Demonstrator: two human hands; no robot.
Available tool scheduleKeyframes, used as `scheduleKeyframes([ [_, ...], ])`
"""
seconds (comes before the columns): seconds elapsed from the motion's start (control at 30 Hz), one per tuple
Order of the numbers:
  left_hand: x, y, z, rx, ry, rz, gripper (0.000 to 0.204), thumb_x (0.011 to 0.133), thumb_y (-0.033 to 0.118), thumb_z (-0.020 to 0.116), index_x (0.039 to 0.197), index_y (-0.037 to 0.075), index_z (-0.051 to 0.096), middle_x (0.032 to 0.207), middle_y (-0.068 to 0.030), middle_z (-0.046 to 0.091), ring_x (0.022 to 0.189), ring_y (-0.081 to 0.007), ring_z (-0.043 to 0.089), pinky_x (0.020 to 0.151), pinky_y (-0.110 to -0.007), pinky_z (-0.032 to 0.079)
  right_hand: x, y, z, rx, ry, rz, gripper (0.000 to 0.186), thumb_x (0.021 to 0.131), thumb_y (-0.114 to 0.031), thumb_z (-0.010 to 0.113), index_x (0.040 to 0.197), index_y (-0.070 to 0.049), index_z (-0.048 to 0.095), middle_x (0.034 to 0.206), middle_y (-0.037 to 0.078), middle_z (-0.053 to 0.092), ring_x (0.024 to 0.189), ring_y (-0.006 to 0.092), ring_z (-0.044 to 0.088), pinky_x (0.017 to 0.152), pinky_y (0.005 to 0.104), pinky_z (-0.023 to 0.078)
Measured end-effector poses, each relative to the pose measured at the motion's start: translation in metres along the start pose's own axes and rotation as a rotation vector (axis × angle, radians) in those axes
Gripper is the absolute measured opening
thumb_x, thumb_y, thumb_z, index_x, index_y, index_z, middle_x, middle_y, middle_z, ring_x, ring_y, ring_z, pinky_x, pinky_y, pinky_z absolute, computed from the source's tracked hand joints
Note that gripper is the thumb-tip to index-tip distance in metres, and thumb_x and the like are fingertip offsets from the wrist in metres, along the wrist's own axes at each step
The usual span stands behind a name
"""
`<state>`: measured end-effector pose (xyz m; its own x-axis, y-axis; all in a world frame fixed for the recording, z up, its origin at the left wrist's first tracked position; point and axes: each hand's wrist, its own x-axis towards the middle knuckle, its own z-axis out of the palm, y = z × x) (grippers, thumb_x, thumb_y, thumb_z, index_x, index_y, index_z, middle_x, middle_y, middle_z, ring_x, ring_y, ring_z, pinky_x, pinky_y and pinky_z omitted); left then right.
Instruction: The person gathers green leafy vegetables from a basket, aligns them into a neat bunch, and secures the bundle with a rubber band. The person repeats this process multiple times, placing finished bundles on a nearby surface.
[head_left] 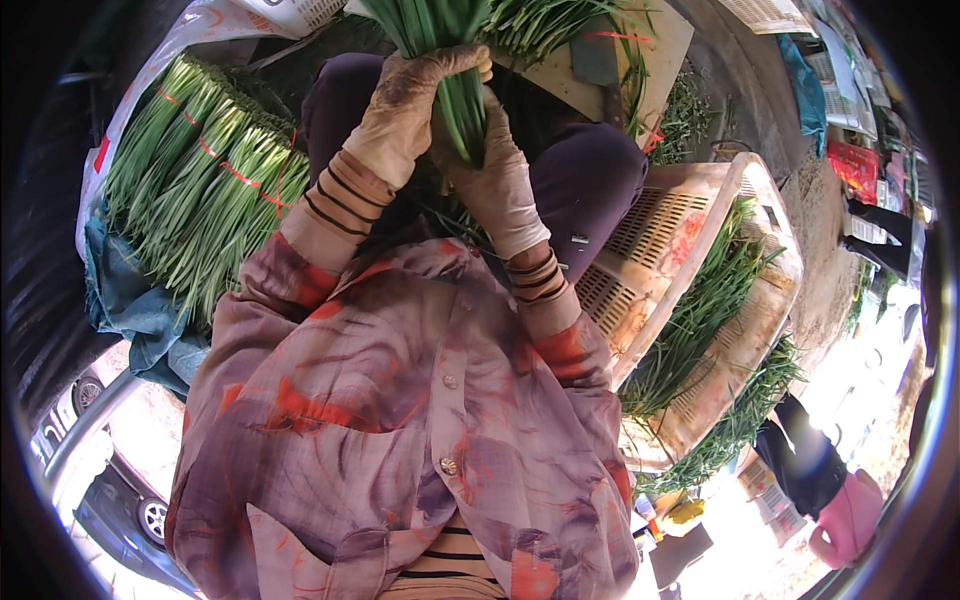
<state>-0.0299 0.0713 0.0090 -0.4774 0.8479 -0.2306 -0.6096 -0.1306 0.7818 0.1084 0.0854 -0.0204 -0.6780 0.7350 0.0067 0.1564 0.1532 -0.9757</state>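
A bunch of long green garlic chives (462, 100) stands between my hands, above my knees. My left hand (400, 112), in a pale stained glove, wraps around its middle with the thumb across the front. Lower down, my right hand (498, 190), gloved too, is closed against the bunch's lower end; its fingers are partly hidden behind the stalks. Just beyond, more loose chives (540, 28) lie on a pale board (668, 45), along with a thin red tie (615, 37).
At left, several chive bundles with red ties (205, 180) are stacked on a blue-green cloth (140, 310). A dirty plastic crate (690, 235) at my right holds loose chives (700, 330). Farther right, a person in pink (848, 515) is near the rim.
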Motion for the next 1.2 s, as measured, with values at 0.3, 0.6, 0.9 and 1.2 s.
scheduleKeyframes([
  [0.3, -0.014, -0.013, -0.029, -0.098, -0.258, -0.268, 0.029, 0.085, 0.028, 0.067, 0.105, 0.006, 0.062, 0.095, -0.0052, 0.064, 0.084, -0.0135, 0.062, 0.07, -0.028, 0.052, -0.008, 0.006, -0.032, 1.111, -0.237, 0.534, 0.033, 0.09, -0.031, 0.061, 0.108, -0.003, 0.059, 0.09, 0.012, 0.068, 0.071, 0.0156, 0.067, 0.059, 0.0256, 0.055],
  [0.6, -0.029, -0.045, -0.027, -0.445, -0.242, -0.553, 0.055, 0.083, 0.013, 0.062, 0.13, -0.006, 0.044, 0.095, -0.0153, 0.067, 0.095, -0.0299, 0.065, 0.098, -0.044, 0.045, -0.025, 0.018, -0.017, 1.143, -0.503, 0.651, 0.052, 0.092, -0.049, 0.051, 0.1, 0.002, 0.06, 0.077, 0.014, 0.066, 0.06, 0.0215, 0.064, 0.056, 0.0283, 0.054],
  [0.9, -0.02, -0.012, -0.03, -0.296, -0.215, -0.399, 0.054, 0.082, 0.013, 0.065, 0.129, -0.004, 0.045, 0.093, -0.0075, 0.06, 0.076, -0.0161, 0.06, 0.071, -0.031, 0.051, -0.064, -0.019, -0.058, 0.523, -0.359, 0.523, 0.028, 0.094, -0.025, 0.056, 0.096, 0.002, 0.062, 0.08, 0.006, 0.064, 0.071, 0.0106, 0.059, 0.065, 0.0217, 0.048],
  [1.2, -0.024, -0.034, -0.035, -0.357, -0.194, -0.418, 0.045, 0.084, 0.016, 0.064, 0.123, -0.002, 0.053, 0.104, -0.0141, 0.065, 0.084, -0.0181, 0.065, 0.077, -0.031, 0.054, -0.027, -0.035, -0.034, -0.029, 0.241, -0.087, 0.031, 0.079, -0.011, 0.074, 0.107, -0.005, 0.063, 0.09, 0.004, 0.061, 0.078, 0.0111, 0.058, 0.073, 0.0232, 0.048],
])
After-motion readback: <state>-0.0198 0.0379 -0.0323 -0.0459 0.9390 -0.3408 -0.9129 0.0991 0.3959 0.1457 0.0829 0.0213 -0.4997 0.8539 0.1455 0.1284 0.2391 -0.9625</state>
